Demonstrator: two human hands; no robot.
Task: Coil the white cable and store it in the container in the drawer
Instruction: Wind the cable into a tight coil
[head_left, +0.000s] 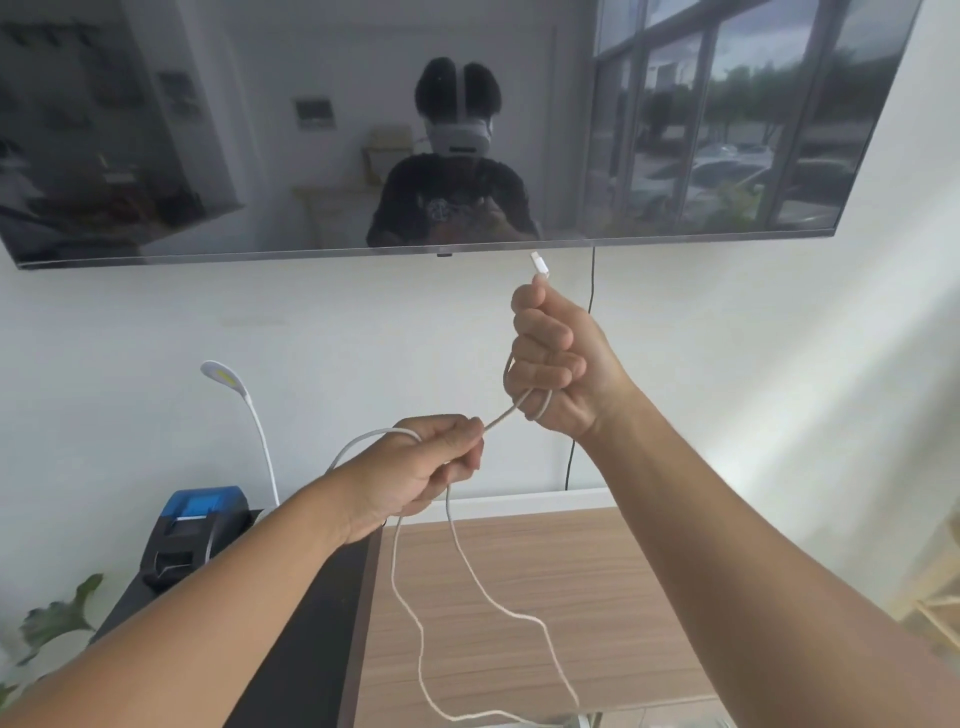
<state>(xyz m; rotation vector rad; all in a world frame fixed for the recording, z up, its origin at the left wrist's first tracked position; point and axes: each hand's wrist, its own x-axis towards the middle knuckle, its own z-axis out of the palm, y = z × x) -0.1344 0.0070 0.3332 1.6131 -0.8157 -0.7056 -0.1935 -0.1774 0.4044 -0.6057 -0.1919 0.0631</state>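
A plain white wall (156, 332) is seen behind. A large dark flat screen (260, 130) is mounted on it; windows are reflected there. Below, a light wood-grain worktop (545, 571) adjoins a black surface (306, 649) carrying a blue-and-black printer (200, 525) and white gooseneck lamp (228, 379).

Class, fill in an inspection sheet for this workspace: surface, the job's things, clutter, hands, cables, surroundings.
Surface: wooden cabinet top, dark top beside it.
Job's things: white cable partly coiled, slack hanging; drawer and container not seen.
Clutter: blue-black printer, white gooseneck lamp.
Hands: left hand pinches the cable; right hand grips loops, connector sticking up.
Cables: black cord down the wall.
Surroundings: wall-mounted TV, plant leaves.
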